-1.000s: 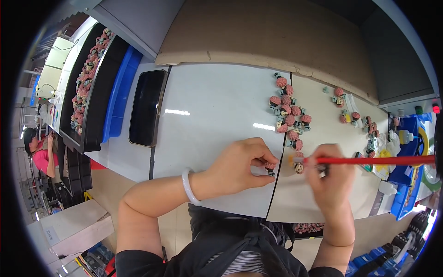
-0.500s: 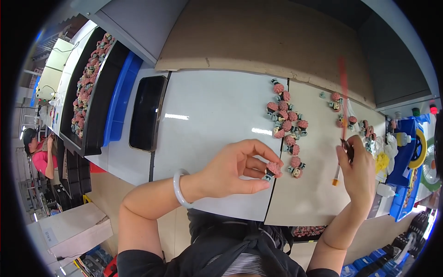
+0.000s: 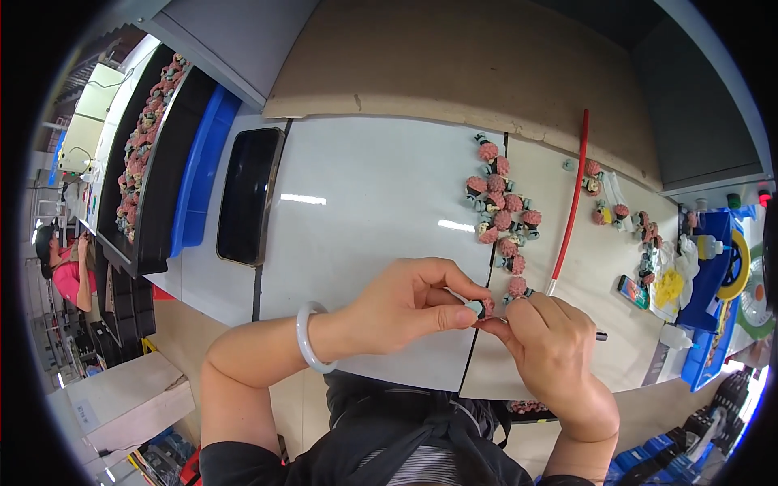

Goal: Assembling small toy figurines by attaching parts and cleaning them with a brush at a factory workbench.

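Note:
My left hand (image 3: 413, 304) pinches a small figurine (image 3: 488, 308) with a pink knobbly top and a pale blue-green part, between thumb and forefinger. My right hand (image 3: 555, 336) is closed right against it, its fingertips at the figurine's side. A thin dark tool (image 3: 601, 336) pokes out from the far side of that hand; its working end is hidden. A red-handled brush (image 3: 574, 194) reaches away from the right knuckles, its bristles out of sight; whether the hand holds it I cannot tell. Several similar figurines (image 3: 504, 202) lie in a cluster beyond my hands.
On the left lie a black phone (image 3: 250, 194) and a blue tray (image 3: 194, 182), beside a black tray (image 3: 158, 206) full of figurines. To the right are more figurines (image 3: 644, 231), white bottles (image 3: 677, 336) and a blue rack (image 3: 713, 267). A board (image 3: 454, 73) edges the far side.
My right hand has moved left from the table's right side to the figurine in my left hand. The red brush has shifted left. A small dark card-like item on the right has come into view.

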The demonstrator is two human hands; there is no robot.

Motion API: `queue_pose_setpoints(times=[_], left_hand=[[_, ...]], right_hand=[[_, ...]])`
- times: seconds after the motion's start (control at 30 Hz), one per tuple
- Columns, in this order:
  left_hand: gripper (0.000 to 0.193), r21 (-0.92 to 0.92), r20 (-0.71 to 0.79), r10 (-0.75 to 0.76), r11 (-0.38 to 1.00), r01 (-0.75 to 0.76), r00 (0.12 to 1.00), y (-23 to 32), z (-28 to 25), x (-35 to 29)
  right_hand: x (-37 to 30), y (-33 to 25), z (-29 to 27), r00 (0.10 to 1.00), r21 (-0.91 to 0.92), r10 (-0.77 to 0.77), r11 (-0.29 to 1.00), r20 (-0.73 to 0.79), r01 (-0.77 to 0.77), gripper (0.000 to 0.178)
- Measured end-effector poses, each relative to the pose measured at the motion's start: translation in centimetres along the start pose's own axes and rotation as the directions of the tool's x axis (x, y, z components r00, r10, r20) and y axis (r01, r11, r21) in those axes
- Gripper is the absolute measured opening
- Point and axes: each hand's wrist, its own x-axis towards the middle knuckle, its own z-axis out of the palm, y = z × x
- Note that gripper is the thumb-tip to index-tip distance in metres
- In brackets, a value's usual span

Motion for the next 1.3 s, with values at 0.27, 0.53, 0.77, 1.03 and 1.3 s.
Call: queue_pose_setpoints(times=[0.27, 0.53, 0.77, 1.03, 1.3], left_hand=[[0.017, 0.034, -0.045, -0.019, 0.999, 0.02, 0.999, -0.5, 0.0, 0.2], [0.017, 0.02, -0.084, -0.067, 0.997, 0.069, 0.994, -0.3, 0.2, 0.1], [0.018, 0.033, -0.07, -0.02, 0.999, 0.023, 0.997, -0.6, 0.1, 0.1], [0.017, -0.09, -0.065, -0.042, 0.995, 0.036, 0.997, -0.2, 0.1, -0.1], [0.027, -0.1, 0.003, -0.092, 0.991, 0.092, 0.996, 1.0, 0.2, 0.2]], right_hand=[[0.0, 0.0, 0.5, 0.999, -0.008, 0.028, 1.0, 0.027, -0.028, 0.03], [-0.3, 0.2, 0.5, 0.999, -0.024, -0.009, 1.0, 0.042, 0.01, 0.029], [-0.3, 0.1, 0.5, 0.999, -0.004, 0.017, 1.0, 0.043, -0.017, 0.028], [0.0, 0.7, 0.3, 0.997, 0.099, -0.071, 0.993, 0.035, 0.067, 0.023], [0.8, 1.9, 0.2, 0.998, 0.355, -0.05, 0.933, -0.049, 0.064, 0.012]])
